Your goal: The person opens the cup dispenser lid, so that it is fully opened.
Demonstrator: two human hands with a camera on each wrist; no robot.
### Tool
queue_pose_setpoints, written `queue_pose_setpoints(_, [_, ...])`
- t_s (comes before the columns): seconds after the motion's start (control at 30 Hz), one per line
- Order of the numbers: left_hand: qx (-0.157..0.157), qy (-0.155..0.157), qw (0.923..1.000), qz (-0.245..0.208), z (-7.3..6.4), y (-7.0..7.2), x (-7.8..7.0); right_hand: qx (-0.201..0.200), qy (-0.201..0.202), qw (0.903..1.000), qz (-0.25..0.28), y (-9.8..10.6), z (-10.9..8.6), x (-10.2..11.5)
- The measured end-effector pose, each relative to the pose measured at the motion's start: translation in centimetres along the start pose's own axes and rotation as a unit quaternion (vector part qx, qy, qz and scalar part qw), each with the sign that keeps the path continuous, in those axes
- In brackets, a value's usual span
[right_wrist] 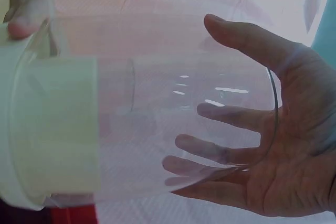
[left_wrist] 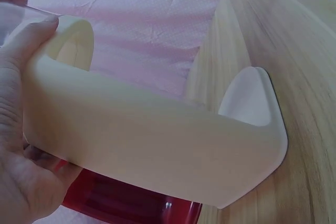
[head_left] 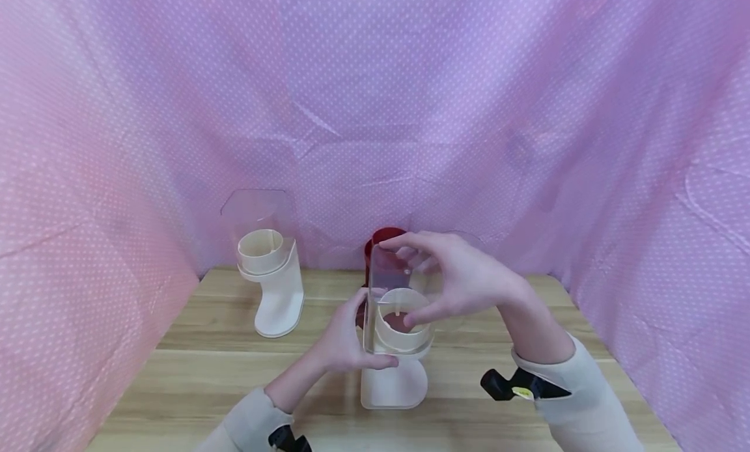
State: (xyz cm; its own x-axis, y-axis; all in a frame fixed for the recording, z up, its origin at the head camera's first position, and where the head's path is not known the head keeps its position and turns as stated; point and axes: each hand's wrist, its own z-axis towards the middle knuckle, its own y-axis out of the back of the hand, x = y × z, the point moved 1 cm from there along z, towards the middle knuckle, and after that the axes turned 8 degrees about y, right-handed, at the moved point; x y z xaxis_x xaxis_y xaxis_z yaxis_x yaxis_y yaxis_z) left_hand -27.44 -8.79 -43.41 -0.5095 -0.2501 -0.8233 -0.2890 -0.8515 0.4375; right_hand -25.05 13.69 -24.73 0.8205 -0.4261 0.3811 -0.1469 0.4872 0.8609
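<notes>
Behind the wooden table (head_left: 193, 354) hangs pink cloth (head_left: 363, 107). My left hand (head_left: 346, 341) grips the white stand (head_left: 394, 383); my right holds the clear cup (right_wrist: 152, 124) around its ring (head_left: 404, 340). Keeping it straight should help, though I can't tell whether it's seated.

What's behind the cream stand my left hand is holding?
In the head view, a round-rimmed red object shows behind the cream stand. The stand, left hand and right hand cover parts of it, so its full shape is hidden.
</notes>
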Motion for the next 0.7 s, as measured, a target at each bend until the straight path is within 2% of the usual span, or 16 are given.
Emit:
queue_pose_setpoints(0.13, [0.003, 0.009, 0.9999, 0.005, 0.0, 0.1, 0.0, -0.019, 0.003, 0.9998, -0.005, 1.0, 0.1, 1.5])
queue_pose_setpoints(0.3, [0.008, 0.003, 0.9998, 0.016, 0.0, 0.5, 0.2, -0.066, -0.053, 0.9962, 0.02, 3.6, -0.3, 1.8])
queue_pose_setpoints(0.43, [0.039, -0.013, 0.9987, 0.031, 0.3, 1.6, 0.0, -0.138, -0.103, 0.985, -0.009, 6.0, -1.3, 1.4])
queue_pose_setpoints(0.5, [0.046, -0.017, 0.9971, 0.058, 0.4, 2.2, -0.6, -0.17, -0.133, 0.9757, -0.038, 7.0, -2.0, 1.0])
queue_pose_setpoints(0.57, [0.031, -0.018, 0.9954, 0.089, 0.5, 2.4, -1.7, -0.187, -0.166, 0.9659, -0.069, 7.9, -2.7, 0.5])
queue_pose_setpoints(0.7, [-0.033, 0.004, 0.9882, 0.149, 0.5, 1.8, -4.5, -0.176, -0.219, 0.9541, -0.102, 9.2, -4.3, -1.3])
